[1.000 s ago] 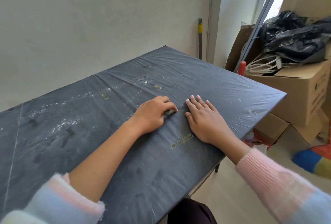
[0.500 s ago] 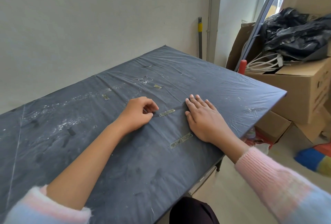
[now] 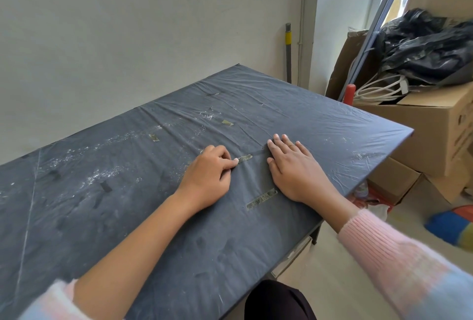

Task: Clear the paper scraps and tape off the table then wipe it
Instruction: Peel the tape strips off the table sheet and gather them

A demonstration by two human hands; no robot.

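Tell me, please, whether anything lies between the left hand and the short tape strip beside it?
Nothing visible does: the left hand pinches one end of the short tape strip; the right hand lies flat on the table past the other.

A pale plaster wall [image 3: 128,38] is filling the background, with a thin grey pipe [image 3: 303,25] running down it near the corner. A grey pole with a yellow band [image 3: 288,45] is standing upright just beside that pipe. A large brown cardboard box [image 3: 435,125] is sitting on the right, carrying a crumpled black plastic bag [image 3: 425,48] and a coil of white cables [image 3: 378,89]. A red cylindrical cap [image 3: 349,93] is poking up beside the cables. A grey metal rail [image 3: 384,12] is leaning diagonally over the box. A smaller open cardboard box [image 3: 394,181] is lying lower down, near a blue, yellow and red fabric bundle [image 3: 450,227] on the pale floor [image 3: 332,268].
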